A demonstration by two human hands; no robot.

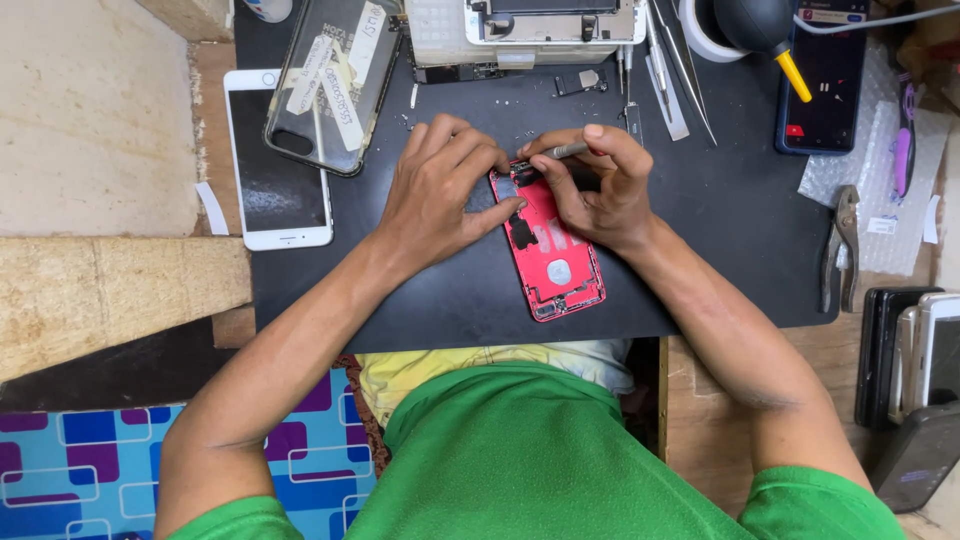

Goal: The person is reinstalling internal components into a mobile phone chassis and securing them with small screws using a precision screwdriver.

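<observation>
From my head view I see the red phone housing [550, 250] lying open, inside up, on the black mat [740, 220] just right of the frame's centre. My left hand [440, 195] lies over its upper left edge, fingers curled and pressing down on the frame, holding nothing that I can see. My right hand [600, 185] is closed in a pinch around a thin metal tool [565, 151], whose tip points left into the housing's top corner. That corner is covered by both sets of fingers, so I cannot make out what the tip touches.

In the upper left of the frame a white phone [275, 160] lies face up, partly under a clear-backed case with taped labels [335, 80]. At the top edge, a grey device [525, 30] is cut off. Tweezers [680, 70] lie upper right of centre, beside a black blower with a yellow nozzle [775, 35]. A dark phone [825, 85] sits in the upper right, pliers [842, 245] at the mat's right edge, and stacked phones [915, 350] run off the right border.
</observation>
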